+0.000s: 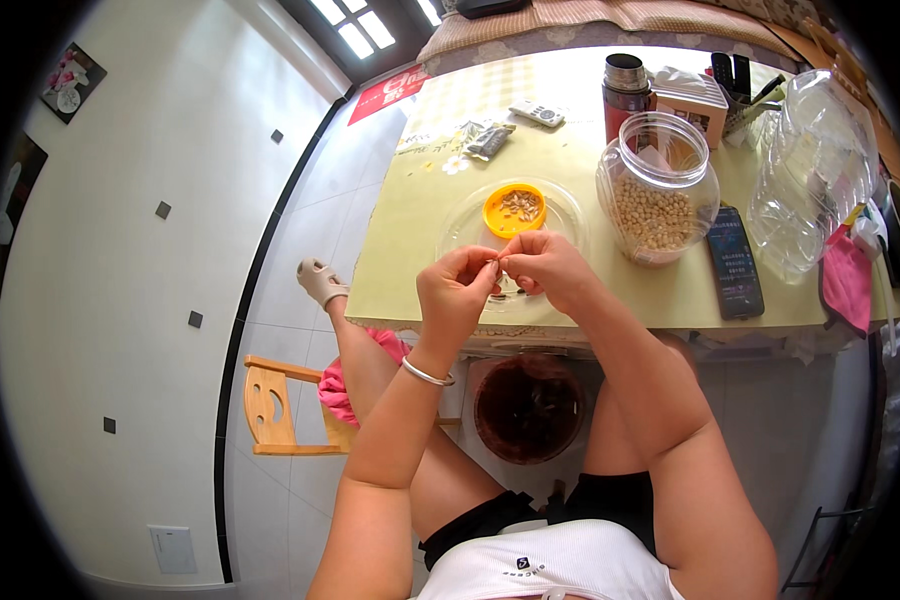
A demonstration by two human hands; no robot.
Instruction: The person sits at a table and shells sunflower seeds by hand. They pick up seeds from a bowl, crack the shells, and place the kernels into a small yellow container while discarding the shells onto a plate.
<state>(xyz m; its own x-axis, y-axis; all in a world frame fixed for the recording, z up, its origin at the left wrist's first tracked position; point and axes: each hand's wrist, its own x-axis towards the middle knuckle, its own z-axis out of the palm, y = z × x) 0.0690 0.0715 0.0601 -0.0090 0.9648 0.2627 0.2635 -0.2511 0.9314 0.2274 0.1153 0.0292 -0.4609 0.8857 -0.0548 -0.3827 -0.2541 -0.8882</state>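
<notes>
My left hand (454, 292) and my right hand (553, 268) meet fingertip to fingertip over the near part of a clear round plate (568, 212). Both are closed in a pinch; whatever lies between the fingertips is too small to name. Just beyond them, on the plate, rests a round yellow lid (494, 226) with small pale kernels (520, 206) in it. A few dark bits lie on the plate below my fingers, partly covered by them. To the right, an uncapped clear plastic jar (660, 165) holds many beige pellet-like pieces (654, 215).
A phone (735, 265), a red thermos (625, 100), a tissue box (692, 105) and a crumpled clear plastic bag (815, 170) crowd the right side. A remote (537, 113) and a small packet (489, 141) lie farther back. Under the table edge stands a dark bucket (482, 410), left of it a wooden chair (270, 405).
</notes>
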